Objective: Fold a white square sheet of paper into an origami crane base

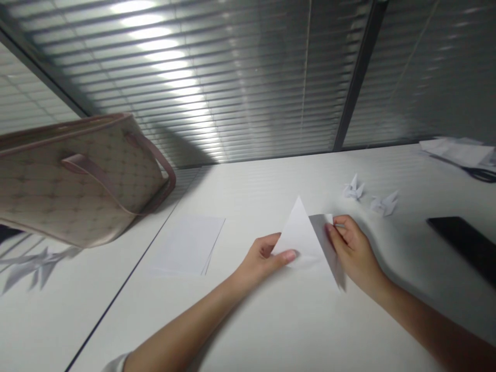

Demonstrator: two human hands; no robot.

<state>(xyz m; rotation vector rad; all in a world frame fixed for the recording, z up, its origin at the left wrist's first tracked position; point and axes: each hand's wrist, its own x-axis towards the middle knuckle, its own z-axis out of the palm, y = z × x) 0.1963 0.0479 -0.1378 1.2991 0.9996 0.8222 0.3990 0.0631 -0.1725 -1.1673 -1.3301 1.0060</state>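
Observation:
A sheet of white paper folded into a triangle (300,235) stands up off the white table, its point upward. My left hand (263,256) grips its lower left part between thumb and fingers. My right hand (351,249) pinches its right side, where a darker second layer (325,243) shows. Just beyond my right hand, two small white origami cranes (353,188) (385,204) rest on the table. A thin stack of white paper (188,245) lies to the left of my left hand.
A beige patterned tote bag with pink handles (73,178) sits at the left, with a blurred paper crane (39,266) near it. A black phone (463,248), loose papers (457,152) and black-handled scissors (480,174) lie at the right. Slatted blinds (194,77) stand behind the table.

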